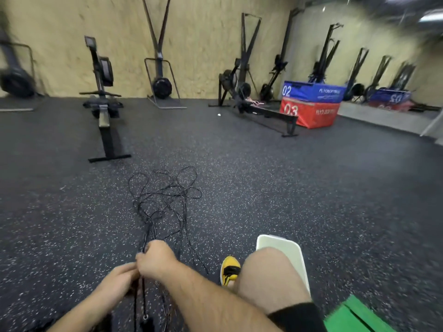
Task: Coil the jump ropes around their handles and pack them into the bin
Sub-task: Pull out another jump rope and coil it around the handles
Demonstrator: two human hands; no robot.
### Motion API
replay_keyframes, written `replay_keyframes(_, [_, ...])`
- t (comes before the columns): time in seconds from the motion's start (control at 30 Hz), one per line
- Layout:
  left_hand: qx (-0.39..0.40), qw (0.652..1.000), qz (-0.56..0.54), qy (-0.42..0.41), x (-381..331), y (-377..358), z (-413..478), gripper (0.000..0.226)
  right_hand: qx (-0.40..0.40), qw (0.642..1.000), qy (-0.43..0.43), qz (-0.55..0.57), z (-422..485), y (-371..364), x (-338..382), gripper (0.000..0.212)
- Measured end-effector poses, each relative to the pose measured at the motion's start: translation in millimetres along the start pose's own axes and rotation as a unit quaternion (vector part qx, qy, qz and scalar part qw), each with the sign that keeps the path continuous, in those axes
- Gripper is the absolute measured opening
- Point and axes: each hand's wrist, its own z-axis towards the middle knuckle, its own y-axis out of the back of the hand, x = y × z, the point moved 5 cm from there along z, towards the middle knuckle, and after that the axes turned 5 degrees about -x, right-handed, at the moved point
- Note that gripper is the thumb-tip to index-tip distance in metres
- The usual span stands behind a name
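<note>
Gathering tangled thin black jump ropes, left hand and right hand are pinching strands in curled fingers; freeing one rope probably precedes coiling.

- The floor: matt, rubbery, grainy with pale flecks.
- The jump ropes, ahead of the shoe: thin black cord.
- The bin, right of the shoe: smooth pale plastic.
- The boxes, far beyond the shoe: glossy vinyl-like covers.
</note>
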Motion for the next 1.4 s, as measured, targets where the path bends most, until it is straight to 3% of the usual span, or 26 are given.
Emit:
replay_keyframes(0.17, [-0.001,0.991,0.082,-0.103,-47.3,25.8,-17.3,0.019,-0.060,0.997,0.028,0.049,-6.1,25.8,25.5,0.017])
replay_keyframes(0.3, [0.016,0.984,0.120,-0.131,-71.6,50.2,-16.7,0.014,-0.091,0.991,0.064,0.076,-7.4,42.4,51.0,0.014])
replay_keyframes(0.5, [0.010,0.983,0.060,-0.175,-107.4,74.8,-23.3,0.013,-0.124,0.978,0.141,0.094,2.3,59.0,83.2,0.019])
replay_keyframes(0.6, [-0.022,0.985,0.028,-0.169,-104.7,81.7,-23.3,0.015,-0.125,0.970,0.167,0.126,10.9,58.7,81.9,0.016])
replay_keyframes(0.83, [-0.088,0.980,0.063,-0.166,-103.7,81.2,-12.1,0.020,-0.126,0.956,0.132,0.232,28.7,47.2,74.1,0.024])
replay_keyframes(1.03, [-0.051,0.983,0.047,-0.169,-105.6,87.4,-12.2,0.020,-0.122,0.950,0.149,0.248,31.7,51.4,78.4,0.019])
replay_keyframes(1.4, [-0.066,0.981,0.051,-0.173,-105.4,85.8,-14.7,0.024,-0.096,0.942,0.151,0.286,23.0,50.6,85.3,0.014])
